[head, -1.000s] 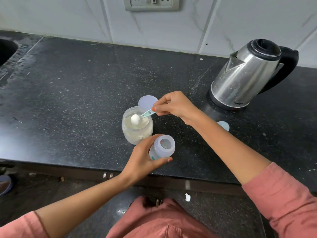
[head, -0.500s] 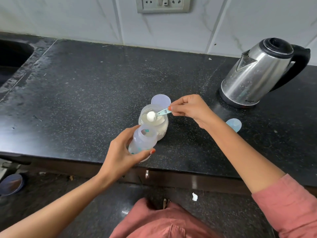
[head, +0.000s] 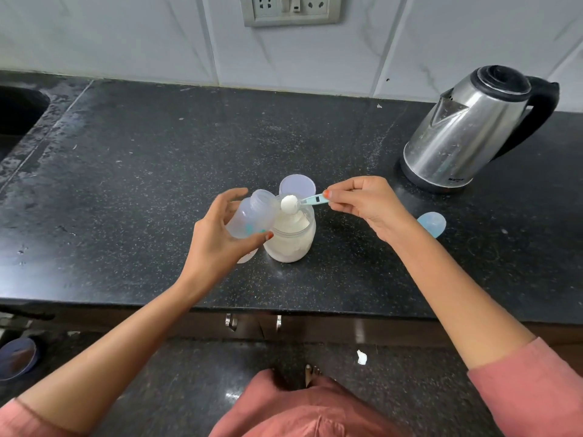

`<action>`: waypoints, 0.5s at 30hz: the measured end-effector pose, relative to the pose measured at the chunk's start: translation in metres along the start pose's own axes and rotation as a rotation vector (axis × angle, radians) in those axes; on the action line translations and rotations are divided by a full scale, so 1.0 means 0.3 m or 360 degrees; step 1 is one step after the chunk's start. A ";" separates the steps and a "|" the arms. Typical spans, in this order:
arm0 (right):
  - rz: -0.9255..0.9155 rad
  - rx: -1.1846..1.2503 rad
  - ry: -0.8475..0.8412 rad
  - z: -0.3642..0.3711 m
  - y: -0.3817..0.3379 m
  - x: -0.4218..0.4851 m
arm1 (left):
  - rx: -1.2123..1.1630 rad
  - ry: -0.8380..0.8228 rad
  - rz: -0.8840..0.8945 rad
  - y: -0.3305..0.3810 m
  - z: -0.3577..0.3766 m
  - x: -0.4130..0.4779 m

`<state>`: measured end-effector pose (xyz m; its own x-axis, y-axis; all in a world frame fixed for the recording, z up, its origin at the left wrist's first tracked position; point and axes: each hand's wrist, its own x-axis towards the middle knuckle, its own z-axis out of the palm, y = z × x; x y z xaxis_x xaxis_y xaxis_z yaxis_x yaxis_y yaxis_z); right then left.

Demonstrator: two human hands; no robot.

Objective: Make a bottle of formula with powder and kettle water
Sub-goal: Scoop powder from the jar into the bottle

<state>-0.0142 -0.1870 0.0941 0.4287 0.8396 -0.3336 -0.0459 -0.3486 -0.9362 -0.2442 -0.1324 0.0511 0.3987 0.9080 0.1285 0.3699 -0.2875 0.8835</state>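
My left hand [head: 217, 238] grips a clear baby bottle [head: 254, 217], tilted so its open neck points right toward the scoop. My right hand [head: 367, 205] pinches the handle of a small teal scoop [head: 310, 200] heaped with white powder, held just beside the bottle's mouth. Both hover over an open glass jar of formula powder [head: 291, 238] standing mid-counter. A steel electric kettle [head: 470, 130] with a black handle and lid sits at the back right, apart from both hands.
A round pale lid [head: 297, 185] lies just behind the jar, and a light blue cap [head: 432, 223] lies right of my right wrist. The black counter [head: 142, 184] has a sink [head: 19, 115] at far left. A wall socket [head: 291, 9] is above.
My left hand lifted the bottle up from in front of the jar and tilted its mouth toward the scoop. The scoop rose slightly above the jar.
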 end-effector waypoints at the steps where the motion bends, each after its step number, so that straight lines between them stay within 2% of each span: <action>1: -0.0008 0.0012 0.0018 -0.001 -0.004 -0.005 | -0.0014 0.0005 -0.0016 -0.002 0.001 0.008; 8: -0.0065 0.0123 0.0099 -0.009 -0.047 -0.032 | -0.0039 -0.0031 -0.0019 -0.003 -0.006 0.034; 15: -0.0171 0.0196 0.0053 0.024 -0.090 -0.060 | -0.0090 -0.0063 -0.0010 0.004 -0.009 0.035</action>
<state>-0.0272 -0.1896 0.1247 0.4670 0.8542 -0.2288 -0.1073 -0.2021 -0.9735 -0.2419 -0.1224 0.0547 0.4297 0.8968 0.1058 0.3251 -0.2629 0.9084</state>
